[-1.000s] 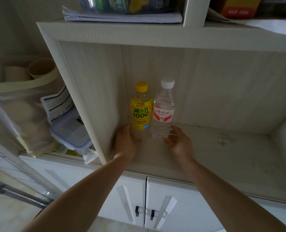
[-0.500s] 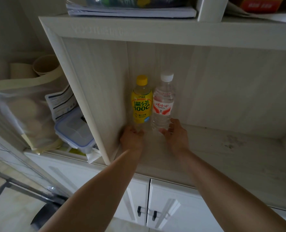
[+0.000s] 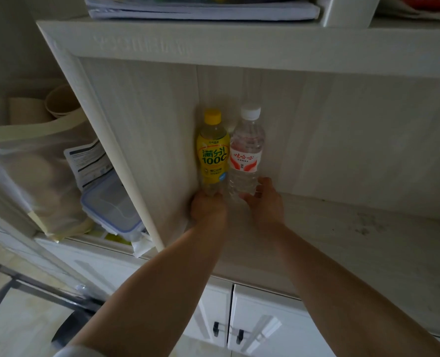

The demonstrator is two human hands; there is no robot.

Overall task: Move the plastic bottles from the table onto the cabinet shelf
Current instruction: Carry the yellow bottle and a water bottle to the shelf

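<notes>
Two plastic bottles stand upright side by side in the back left corner of the cabinet shelf (image 3: pixel 342 240). The yellow-capped bottle (image 3: pixel 213 153) with a yellow label is on the left, against the side panel. The clear water bottle (image 3: pixel 246 153) with a white cap and a red-and-white label is on the right. My left hand (image 3: pixel 207 208) grips the base of the yellow bottle. My right hand (image 3: pixel 265 202) holds the base of the water bottle, fingers curled round its right side.
The shelf stretches bare to the right, with dark smudges (image 3: pixel 365 225). Left of the side panel (image 3: pixel 136 140) sit a lidded plastic box (image 3: pixel 110 204), a bag and paper cups. Papers (image 3: pixel 201 9) lie on the upper shelf. White cabinet doors (image 3: pixel 260 323) are below.
Both hands have pushed forward to the bottles' bases and closed round them. The bottles now stand slightly deeper in the corner.
</notes>
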